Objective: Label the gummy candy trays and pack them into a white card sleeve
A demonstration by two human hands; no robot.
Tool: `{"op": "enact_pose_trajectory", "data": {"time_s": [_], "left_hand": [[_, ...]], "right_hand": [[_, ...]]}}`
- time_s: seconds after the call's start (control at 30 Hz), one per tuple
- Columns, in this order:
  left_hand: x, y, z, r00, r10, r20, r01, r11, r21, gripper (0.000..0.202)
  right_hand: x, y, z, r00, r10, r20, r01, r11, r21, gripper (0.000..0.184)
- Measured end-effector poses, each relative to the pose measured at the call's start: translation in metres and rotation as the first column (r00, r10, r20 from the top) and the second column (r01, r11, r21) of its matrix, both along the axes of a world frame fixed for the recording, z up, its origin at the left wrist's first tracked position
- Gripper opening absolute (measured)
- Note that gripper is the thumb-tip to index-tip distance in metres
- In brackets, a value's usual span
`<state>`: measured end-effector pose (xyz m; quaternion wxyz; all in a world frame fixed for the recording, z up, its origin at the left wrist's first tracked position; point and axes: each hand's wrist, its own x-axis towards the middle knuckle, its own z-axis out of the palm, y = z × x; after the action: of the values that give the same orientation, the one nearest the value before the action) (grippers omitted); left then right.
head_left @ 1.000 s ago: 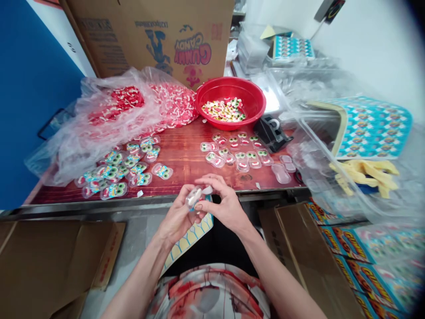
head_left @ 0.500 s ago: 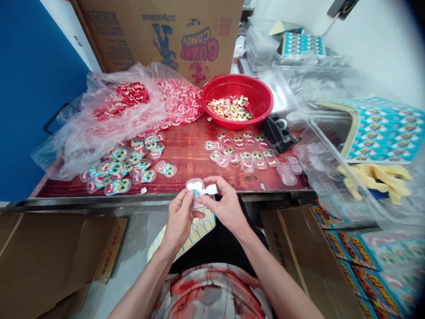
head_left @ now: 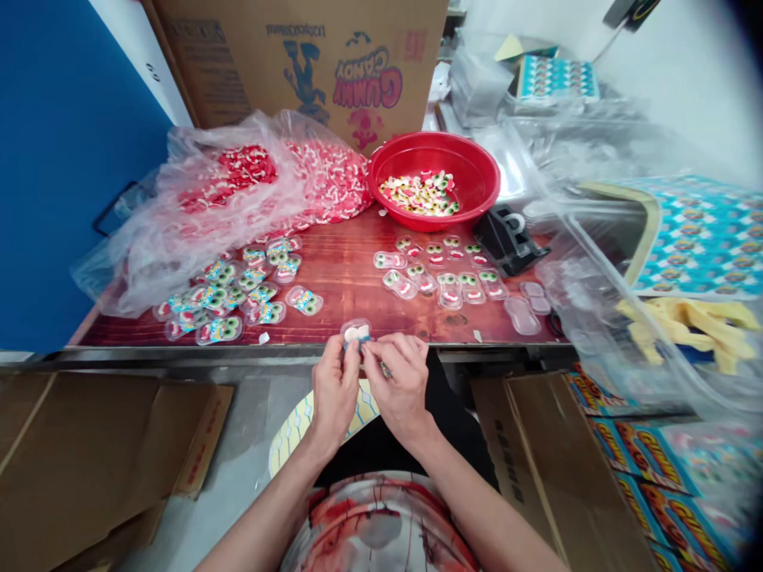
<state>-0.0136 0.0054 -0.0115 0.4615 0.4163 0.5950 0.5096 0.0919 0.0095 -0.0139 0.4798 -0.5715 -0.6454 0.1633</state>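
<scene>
Just in front of the table's edge, a small clear plastic candy pack [head_left: 356, 326] with white pieces showing is gripped by my left hand [head_left: 334, 391], thumb across its front. My right hand [head_left: 403, 383] has its fingers bent and pinched at the pack's right side, on a blue sticker [head_left: 354, 345] that crosses the pack's middle. The fingers cover most of the sticker and the lower pack. To the left lies a pile of stickered candy packs [head_left: 219, 330]. On the right sit several packs of gummy eyes and lips [head_left: 450, 291] without stickers.
Behind stand a red bowl [head_left: 434, 144] of gummy eyes and a plastic bag [head_left: 238, 179] of red-and-white gummies. A black tape dispenser [head_left: 511, 238], empty clear shells [head_left: 523, 316], sticker sheets [head_left: 703, 238] and yellow gloves [head_left: 685, 326] lie right. Cardboard boxes [head_left: 107, 453] flank my legs.
My right fingers have drawn in to the pack, and the white sticker end that stuck out beside them no longer shows. The pack sits slightly lower against the table edge; the view has shifted a little.
</scene>
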Motion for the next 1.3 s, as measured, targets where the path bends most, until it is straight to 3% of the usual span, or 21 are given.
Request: {"op": "enact_pose_trajectory", "data": {"time_s": [0.07,0.23,0.37,0.43,0.53,0.57,0.63,0.67,0.73,0.83,0.9,0.97,1.0,1.03,1.07,1.13,1.23,1.3], "left_hand": [[0.001,-0.001,-0.001,1.0,-0.001,0.03,0.002,1.0,-0.011,0.021],[-0.003,0.006,-0.006,0.921,0.003,0.39,0.046,0.992,-0.117,0.032],[-0.012,0.014,-0.011,0.879,0.055,0.474,0.034,0.984,-0.176,0.033],[-0.02,0.016,-0.012,0.896,0.036,0.443,0.061,0.977,-0.202,0.035],[-0.036,0.023,-0.01,0.959,-0.054,0.277,0.103,0.98,-0.168,0.038],[-0.044,0.03,-0.009,0.985,-0.063,0.16,0.084,0.988,-0.126,0.036],[-0.064,0.05,-0.005,0.985,0.005,-0.17,-0.004,1.0,0.007,0.028],[-0.075,0.063,-0.003,0.923,0.082,-0.377,-0.048,0.994,0.099,0.022],[-0.096,0.09,0.004,0.702,0.229,-0.674,-0.097,0.969,0.229,0.02],[-0.107,0.108,0.014,0.474,0.269,-0.838,-0.074,0.961,0.267,0.034],[-0.097,0.095,0.015,0.434,0.279,-0.857,-0.065,0.958,0.279,0.032],[-0.076,0.065,0.008,0.496,0.173,-0.851,0.065,0.97,0.235,0.021],[-0.063,0.046,0.002,0.549,-0.028,-0.835,0.236,0.964,0.123,0.022],[-0.05,0.029,-0.006,0.555,-0.235,-0.798,0.383,0.924,-0.006,0.023],[-0.037,0.014,-0.014,0.525,-0.362,-0.77,0.448,0.887,-0.111,0.022],[-0.016,-0.002,-0.033,0.518,-0.44,-0.733,0.412,0.88,-0.237,0.026],[-0.001,0.003,-0.057,0.71,-0.404,-0.577,0.257,0.911,-0.322,0.022],[0.0,0.015,-0.069,0.798,-0.387,-0.462,0.235,0.906,-0.352,0.016]], "right_hand": [[-0.004,0.0,-0.002,0.987,0.004,0.163,-0.01,0.999,0.038,0.026],[-0.015,0.0,-0.005,0.913,0.084,0.398,-0.09,0.996,-0.003,0.029],[-0.016,-0.001,-0.005,0.899,0.17,0.403,-0.156,0.985,-0.068,0.029],[-0.005,0.001,-0.005,0.924,0.28,0.26,-0.252,0.958,-0.134,0.026],[0.026,0.002,-0.015,0.936,0.328,-0.125,-0.349,0.908,-0.232,0.023],[0.037,0.0,-0.021,0.936,0.279,-0.214,-0.333,0.897,-0.289,0.023],[0.055,-0.006,-0.038,0.95,0.204,-0.237,-0.295,0.839,-0.458,0.021],[0.06,-0.01,-0.047,0.961,0.196,-0.197,-0.273,0.793,-0.544,0.021],[0.063,-0.017,-0.062,0.972,0.214,-0.092,-0.221,0.722,-0.655,0.029],[0.052,-0.022,-0.07,0.967,0.252,0.045,-0.147,0.691,-0.707,0.049],[0.043,-0.021,-0.068,0.954,0.289,0.086,-0.135,0.666,-0.734,0.054],[0.037,-0.02,-0.065,0.942,0.323,0.092,-0.148,0.646,-0.749,0.055],[0.035,-0.021,-0.065,0.938,0.335,0.091,-0.158,0.647,-0.746,0.054],[0.034,-0.022,-0.065,0.936,0.34,0.093,-0.165,0.655,-0.737,0.054],[0.034,-0.024,-0.066,0.936,0.339,0.097,-0.167,0.668,-0.725,0.053],[0.033,-0.029,-0.071,0.937,0.336,0.095,-0.178,0.694,-0.698,0.051],[0.031,-0.038,-0.079,0.941,0.33,0.078,-0.198,0.721,-0.664,0.051],[0.031,-0.041,-0.084,0.953,0.294,0.066,-0.185,0.743,-0.643,0.046]]}}
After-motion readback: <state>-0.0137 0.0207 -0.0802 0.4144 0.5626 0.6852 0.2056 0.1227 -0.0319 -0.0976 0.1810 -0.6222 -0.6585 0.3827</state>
